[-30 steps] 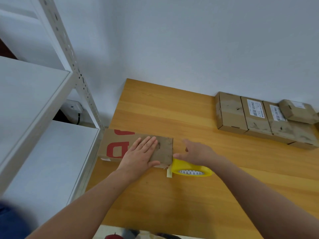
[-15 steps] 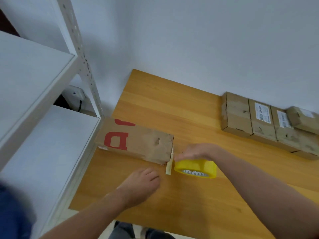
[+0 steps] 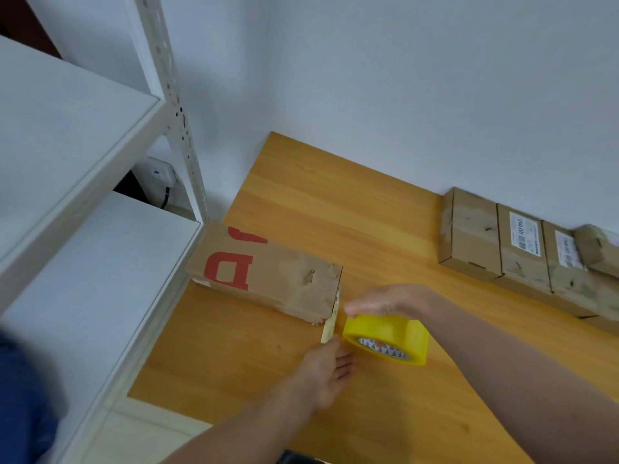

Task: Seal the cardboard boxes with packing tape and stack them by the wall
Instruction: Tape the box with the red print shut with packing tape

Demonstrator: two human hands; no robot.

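Note:
A long cardboard box (image 3: 268,272) with red lettering lies on the wooden table (image 3: 335,202), its left end over the table's edge. A strip of pale tape (image 3: 330,324) hangs from the box's right end toward me. My left hand (image 3: 326,370) pinches the lower end of that strip. My right hand (image 3: 390,301) grips a yellow roll of packing tape (image 3: 385,336), lifted just right of the box end.
Several taped cardboard boxes (image 3: 522,249) stand in a row against the white wall at the right. A white metal shelf rack (image 3: 83,202) stands close on the left, its post touching the table corner. A wall socket (image 3: 160,170) sits behind it.
My left hand left the top of the box, dropped toward me, then came up to pinch the tape strip. My right hand lifted and tilted the roll.

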